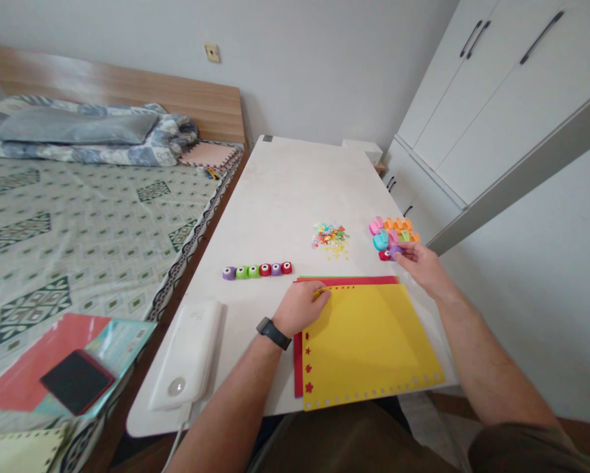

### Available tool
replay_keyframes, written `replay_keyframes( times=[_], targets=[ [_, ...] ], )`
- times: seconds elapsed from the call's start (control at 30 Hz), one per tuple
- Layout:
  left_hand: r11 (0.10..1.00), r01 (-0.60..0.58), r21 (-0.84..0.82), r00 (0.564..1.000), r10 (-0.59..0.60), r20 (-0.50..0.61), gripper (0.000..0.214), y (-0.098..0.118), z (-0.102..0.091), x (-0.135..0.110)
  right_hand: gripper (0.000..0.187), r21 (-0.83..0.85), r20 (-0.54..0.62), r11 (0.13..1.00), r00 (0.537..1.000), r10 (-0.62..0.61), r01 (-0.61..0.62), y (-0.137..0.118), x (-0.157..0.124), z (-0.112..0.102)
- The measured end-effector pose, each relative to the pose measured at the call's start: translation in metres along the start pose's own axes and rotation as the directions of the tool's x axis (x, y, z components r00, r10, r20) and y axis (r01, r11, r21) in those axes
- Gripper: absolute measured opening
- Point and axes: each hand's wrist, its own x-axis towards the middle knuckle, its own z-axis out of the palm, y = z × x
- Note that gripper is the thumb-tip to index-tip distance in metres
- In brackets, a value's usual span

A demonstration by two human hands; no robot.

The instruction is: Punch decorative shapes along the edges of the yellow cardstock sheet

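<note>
The right hand (423, 264) has its fingers (404, 253) closed on a purple paper punch (396, 250). More paper punches (393, 231) sit in a heap just past those fingers. The left hand (299, 307) rests at the top edge of a yellow paper sheet (368, 348), which lies on a red paper sheet (297, 371). Its fingers (320, 295) are bent, and I cannot tell if they hold anything. Tiny paper bits (329, 236) lie ahead of them, and 6 punches (258, 270) stand in a row to their left on the table (275, 197).
</note>
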Motion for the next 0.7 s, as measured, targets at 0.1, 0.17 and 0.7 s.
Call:
replay_keyframes(
  times=[0.1, 0.17, 0.7],
  targets=[
    [1.0, -0.005, -0.008, 1.0, 0.005, 0.001, 0.027, 0.0, 0.0, 0.001, 0.047, -0.222, -0.147, 0.97, 0.987, 0.067, -0.099, 0.026, 0.011, -0.045],
    [1.0, -0.007, -0.017, 1.0, 0.007, 0.005, 0.027, 0.0, 0.0, 0.001, 0.045, -0.343, -0.21, 0.925, 0.973, 0.097, -0.166, 0.046, 0.019, -0.072],
    [1.0, 0.03, -0.002, 0.999, -0.03, 0.019, 0.028, 0.004, -0.001, 0.001, 0.035, -0.431, -0.143, 0.869, 0.969, 0.2, -0.243, 0.095, 0.037, -0.085]
  ],
)
